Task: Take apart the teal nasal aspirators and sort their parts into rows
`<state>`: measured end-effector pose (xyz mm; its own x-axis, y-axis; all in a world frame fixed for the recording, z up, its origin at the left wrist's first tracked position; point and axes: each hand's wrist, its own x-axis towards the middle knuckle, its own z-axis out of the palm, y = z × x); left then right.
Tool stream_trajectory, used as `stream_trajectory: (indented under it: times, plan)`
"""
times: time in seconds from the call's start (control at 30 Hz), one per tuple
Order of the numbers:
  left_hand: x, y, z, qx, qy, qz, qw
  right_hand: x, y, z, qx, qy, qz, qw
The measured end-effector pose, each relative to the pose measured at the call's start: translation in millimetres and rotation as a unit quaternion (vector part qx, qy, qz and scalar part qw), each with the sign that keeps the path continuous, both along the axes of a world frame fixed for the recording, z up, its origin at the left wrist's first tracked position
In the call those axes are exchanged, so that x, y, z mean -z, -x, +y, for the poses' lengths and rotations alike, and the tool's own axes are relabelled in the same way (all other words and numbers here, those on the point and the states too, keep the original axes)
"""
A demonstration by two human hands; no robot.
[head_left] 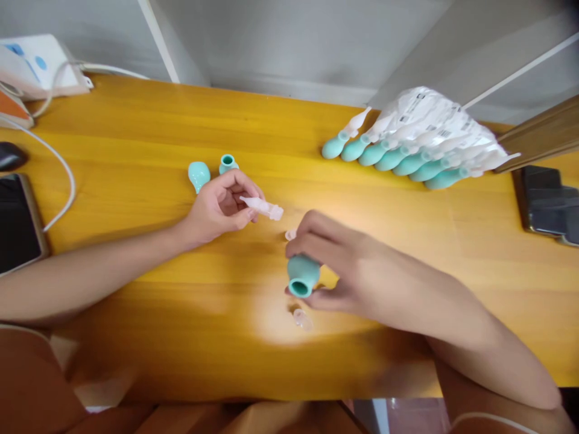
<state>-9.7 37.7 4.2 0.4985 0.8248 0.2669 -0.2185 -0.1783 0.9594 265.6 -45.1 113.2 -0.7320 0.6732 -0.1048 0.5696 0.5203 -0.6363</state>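
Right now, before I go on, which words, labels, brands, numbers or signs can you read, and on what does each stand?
None can be read.
White plastic wrapping behind the row of teal bulbs: dark print, too small and blurred.
White object at the upper left: blue marks, no legible letters.
Teal bulb in the right hand, pale nozzle in the left hand: no lettering visible.

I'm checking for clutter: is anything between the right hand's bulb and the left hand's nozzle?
Yes, in this view: fingers of the right hand and, on the table, a small clear piece. Nothing else visible separates bulb and nozzle.
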Motion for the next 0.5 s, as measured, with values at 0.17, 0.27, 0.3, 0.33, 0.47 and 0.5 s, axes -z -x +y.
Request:
stream_trajectory:
  times: [0.17, 0.27, 0.3, 0.33, 0.47, 0.5]
  plan:
    - [1.3, -0.9, 0.6, -0.004, 0.009, -0.001, 1.000, -1.9, -23.2, 21.5, 0.107, -0.176, 0.038, 0.978]
    - [-0.3, -2.4, -0.4, -0.031, 0.033, 0.022, 0.999, 10.3, -26.3, 36.5, 0.150, -0.171, 0.039, 0.973]
    - [-0.6, -2.9, -0.7, -0.037, 0.040, 0.024, 0.998, 15.0, -26.6, 41.4, 0.155, -0.169, 0.037, 0.973]
    - [-0.7, -3.3, -0.9, -0.040, 0.045, 0.025, 0.998, 19.7, -26.8, 46.2, 0.154, -0.171, 0.037, 0.972]
    - [1.4, -4.0, -1.1, -0.040, 0.068, 0.034, 0.996, 36.1, -26.2, 61.9, 0.139, -0.181, 0.067, 0.971]
    - [2.3, -3.9, -1.0, -0.040, 0.074, 0.034, 0.996, 39.7, -25.7, 64.4, 0.137, -0.175, 0.082, 0.971]
